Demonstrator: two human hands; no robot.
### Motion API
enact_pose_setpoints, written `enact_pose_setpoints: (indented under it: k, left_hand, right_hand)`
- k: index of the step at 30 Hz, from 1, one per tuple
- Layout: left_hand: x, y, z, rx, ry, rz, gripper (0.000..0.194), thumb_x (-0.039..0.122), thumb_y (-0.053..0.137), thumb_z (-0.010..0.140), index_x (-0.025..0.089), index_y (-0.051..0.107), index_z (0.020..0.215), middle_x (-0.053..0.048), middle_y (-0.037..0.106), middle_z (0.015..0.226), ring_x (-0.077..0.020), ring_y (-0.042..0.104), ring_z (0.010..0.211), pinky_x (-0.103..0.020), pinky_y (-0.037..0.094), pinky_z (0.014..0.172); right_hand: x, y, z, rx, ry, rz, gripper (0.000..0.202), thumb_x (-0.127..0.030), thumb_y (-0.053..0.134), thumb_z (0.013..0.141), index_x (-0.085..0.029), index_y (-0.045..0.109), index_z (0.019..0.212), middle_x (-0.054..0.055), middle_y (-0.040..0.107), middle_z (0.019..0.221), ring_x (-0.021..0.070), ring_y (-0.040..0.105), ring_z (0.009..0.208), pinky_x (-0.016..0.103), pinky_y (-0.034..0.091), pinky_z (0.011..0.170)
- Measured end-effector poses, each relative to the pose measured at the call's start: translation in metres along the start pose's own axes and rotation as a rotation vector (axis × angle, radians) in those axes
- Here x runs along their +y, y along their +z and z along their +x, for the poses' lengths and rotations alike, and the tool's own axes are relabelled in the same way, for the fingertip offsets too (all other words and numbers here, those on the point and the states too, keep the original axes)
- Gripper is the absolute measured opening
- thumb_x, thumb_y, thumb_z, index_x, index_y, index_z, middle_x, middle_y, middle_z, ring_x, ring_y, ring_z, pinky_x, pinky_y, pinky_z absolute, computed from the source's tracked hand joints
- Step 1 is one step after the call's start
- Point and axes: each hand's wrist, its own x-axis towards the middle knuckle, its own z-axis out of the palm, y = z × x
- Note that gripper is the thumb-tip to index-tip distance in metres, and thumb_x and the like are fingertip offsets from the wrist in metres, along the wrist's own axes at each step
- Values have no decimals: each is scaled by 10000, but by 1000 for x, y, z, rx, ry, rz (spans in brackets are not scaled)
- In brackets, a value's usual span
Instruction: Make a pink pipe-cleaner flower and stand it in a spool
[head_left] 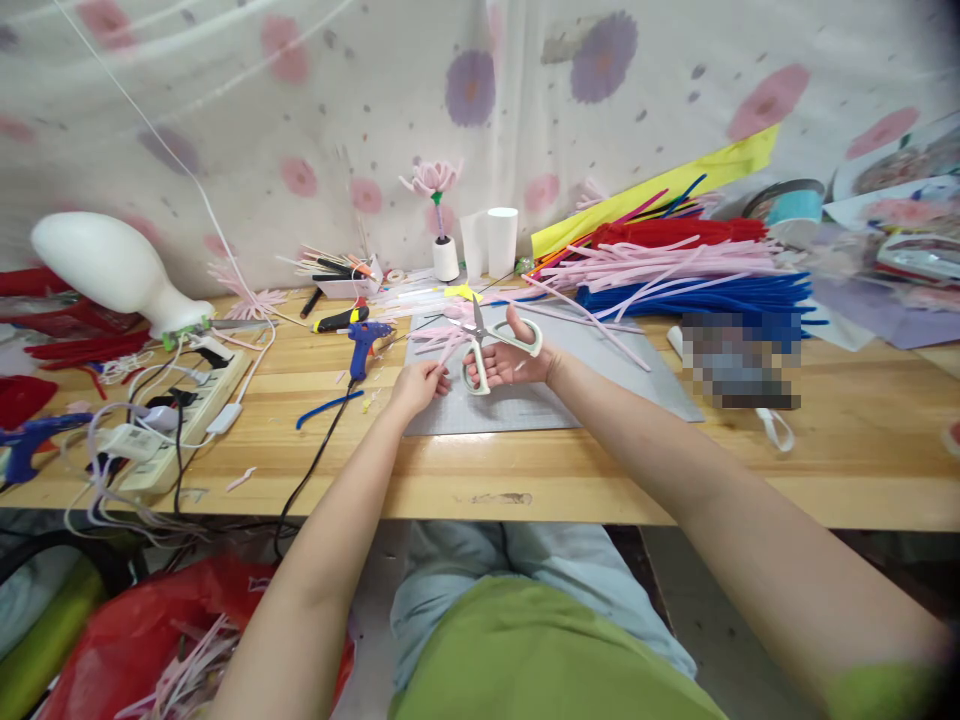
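Note:
My left hand (421,388) is closed, pinching the end of a thin pink pipe cleaner (453,348) over the grey mat (480,415). Just to its right, my right hand (514,362) lies palm up with scissors (481,350) on it; the thumb is through one pale handle loop, and the blades are spread, pointing away from me. A small light scrap rests on the right palm. Beyond the hands, more pink pipe cleaners and a small yellow piece (463,292) are on the mat.
A blue glue gun (365,347) and a blue pipe cleaner (330,408) are left of the mat. Pink (660,262) and blue bundles (697,302) lie at the back right. A pink flower (435,180) stands behind. A power strip (191,425) with cables is far left.

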Motion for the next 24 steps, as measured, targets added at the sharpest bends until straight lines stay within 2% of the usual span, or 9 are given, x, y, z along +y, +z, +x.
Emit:
enact_pose_setpoints:
  k: [4, 8, 13, 18, 24]
  left_hand:
    - [-2, 1, -3, -6, 106, 151, 209, 297, 455, 822, 176, 603, 737, -24, 668, 692, -110, 603, 578, -202, 435, 565]
    - [-2, 0, -7, 8, 158, 279, 271, 319, 408, 839, 191, 619, 727, -11, 667, 665, -123, 597, 590, -215, 410, 591]
    - [1, -2, -11, 62, 176, 391, 301, 334, 397, 836, 191, 641, 732, -1, 639, 585, -132, 561, 548, -228, 383, 586]
    - [3, -3, -12, 44, 174, 388, 281, 317, 395, 835, 192, 641, 782, -2, 669, 657, -121, 566, 551, -223, 374, 584]
    - [3, -8, -13, 51, 173, 530, 287, 313, 398, 832, 201, 641, 729, -9, 649, 602, -139, 561, 569, -239, 350, 568]
  right_hand:
    - [2, 2, 8, 14, -16, 43, 802, -754, 231, 738, -63, 577, 951, 167, 650, 825, 231, 620, 820, 402, 501, 737]
    - [4, 5, 11, 42, -126, 92, 800, -752, 220, 741, -70, 576, 961, 158, 649, 835, 218, 618, 813, 387, 504, 730]
    - [3, 11, 7, 117, -204, 107, 804, -758, 226, 733, -70, 579, 956, 148, 648, 818, 213, 613, 789, 374, 505, 710]
    - [4, 14, 5, 209, -229, 92, 780, -751, 222, 740, -83, 589, 903, 131, 640, 759, 214, 604, 750, 379, 498, 700]
    - [11, 7, 7, 158, -242, 105, 786, -778, 198, 719, -102, 575, 860, 100, 608, 700, 195, 580, 675, 361, 494, 673]
